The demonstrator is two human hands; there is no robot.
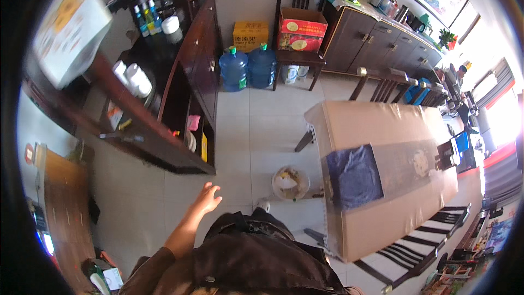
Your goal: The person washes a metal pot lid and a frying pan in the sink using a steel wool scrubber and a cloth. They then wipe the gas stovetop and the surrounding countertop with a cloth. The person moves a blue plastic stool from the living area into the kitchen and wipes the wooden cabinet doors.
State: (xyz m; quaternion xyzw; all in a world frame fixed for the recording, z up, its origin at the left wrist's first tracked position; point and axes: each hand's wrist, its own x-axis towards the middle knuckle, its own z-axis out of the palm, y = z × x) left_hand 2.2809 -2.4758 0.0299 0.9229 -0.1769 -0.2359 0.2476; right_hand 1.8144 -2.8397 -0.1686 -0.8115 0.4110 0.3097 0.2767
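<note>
My left hand (pixel 208 198) hangs over the tiled floor with its fingers apart and nothing in them. It is nearest to the lower corner of the dark wooden shelf cabinet (pixel 176 168). My right hand is out of view. To the right stands a dining table with a tan cover (pixel 393 125), and a dark blue cloth (pixel 355 176) lies spread on its near end. On the floor between the hand and the table is a round waste bin (pixel 290 183) with rubbish inside.
Two blue water jugs (pixel 247 67) stand by a yellow carton (pixel 250 36). A chair (pixel 301 56) holds a red open carton (pixel 303 28). Beyond are a sideboard (pixel 368 41) and more chairs (pixel 413 254). A person (pixel 460 73) sits far off at the right. A wooden cabinet (pixel 67 205) is at the left.
</note>
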